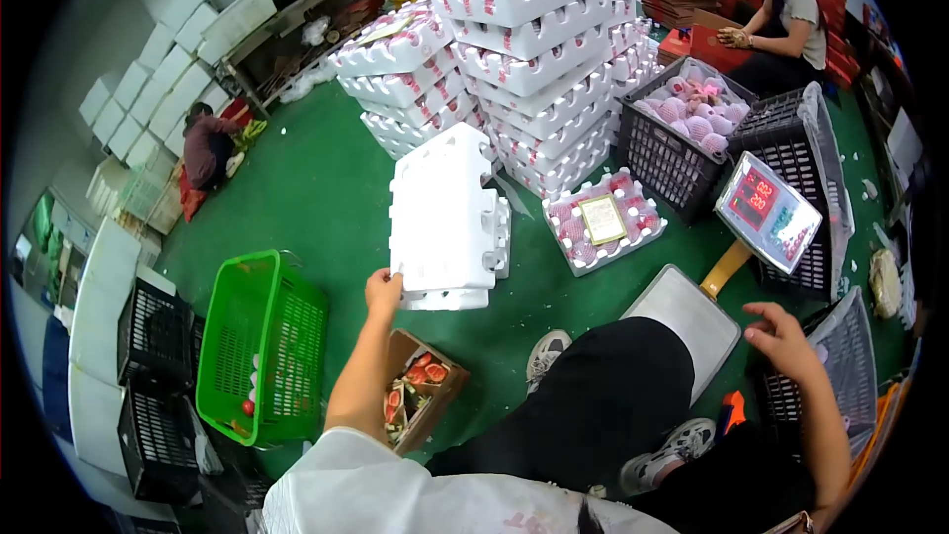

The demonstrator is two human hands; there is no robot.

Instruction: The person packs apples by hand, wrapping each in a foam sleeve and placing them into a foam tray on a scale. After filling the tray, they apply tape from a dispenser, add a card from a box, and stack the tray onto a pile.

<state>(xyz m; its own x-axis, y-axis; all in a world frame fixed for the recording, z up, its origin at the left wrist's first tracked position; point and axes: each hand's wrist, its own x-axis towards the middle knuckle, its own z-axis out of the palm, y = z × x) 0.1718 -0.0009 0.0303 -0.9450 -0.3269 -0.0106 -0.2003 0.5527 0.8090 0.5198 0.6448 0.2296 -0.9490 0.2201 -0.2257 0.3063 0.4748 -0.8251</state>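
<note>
White foam makes up the tray [442,218] that you hold to the left of the scale [687,326], well apart from it. Your left hand [384,292] pinches its lower left corner; how far your fingers reach behind it, you cannot tell from here. One hand probably suffices because foam is light, and a rim offers an easy grip. Your right hand [779,336] hangs just right of the scale's pan, fingers loosely spread and a little bent, with nothing visible in them.

The scale's display [768,213] tilts up, likely so you can read its red digits. Just beyond the scale, to the left, one filled tray [593,218] lies flat, fruit upward, presumably to keep each piece seated under its one pale label [602,219].

Count one scale, one black crate [662,163] of net-wrapped fruit beyond it, one green basket [297,356] far to its left, and one cardboard box [448,398] between basket and scale. At least two stacks of packed trays [534,69] rise beyond the scale. Two other people are farther off: one [791,25] beyond it, one [205,148] far left.
</note>
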